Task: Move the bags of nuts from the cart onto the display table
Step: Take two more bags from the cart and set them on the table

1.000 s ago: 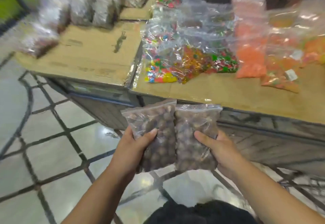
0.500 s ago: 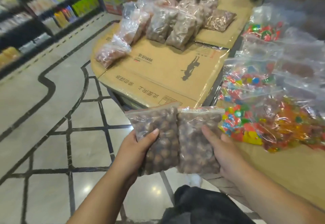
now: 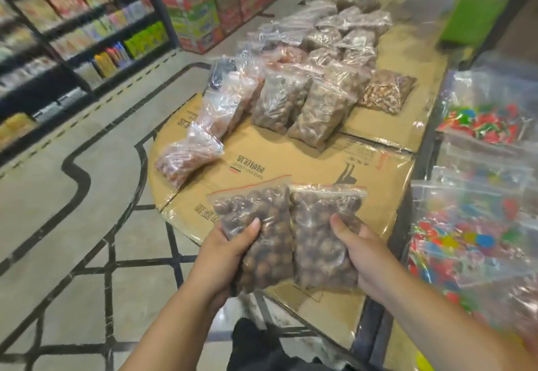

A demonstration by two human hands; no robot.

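Observation:
Two clear zip bags of round brown nuts are held side by side above the near edge of the cardboard-covered display table (image 3: 279, 164). My left hand (image 3: 224, 257) grips the left bag of nuts (image 3: 262, 225) with its thumb across the front. The right bag of nuts (image 3: 320, 242) is gripped by my right hand (image 3: 369, 257) in the same way. Several more bags of nuts (image 3: 317, 108) lie in rows farther back on the table. The cart is out of view.
Bags of coloured candy (image 3: 477, 233) cover the adjoining table on the right. Dark store shelves (image 3: 75, 38) full of packaged goods line the left across a tiled aisle (image 3: 72, 225). Stacked cartons (image 3: 203, 1) stand at the back.
The view has swung left and moved closer to the cardboard table. Both hands have carried the two bags forward, from below the table edge to above its near corner.

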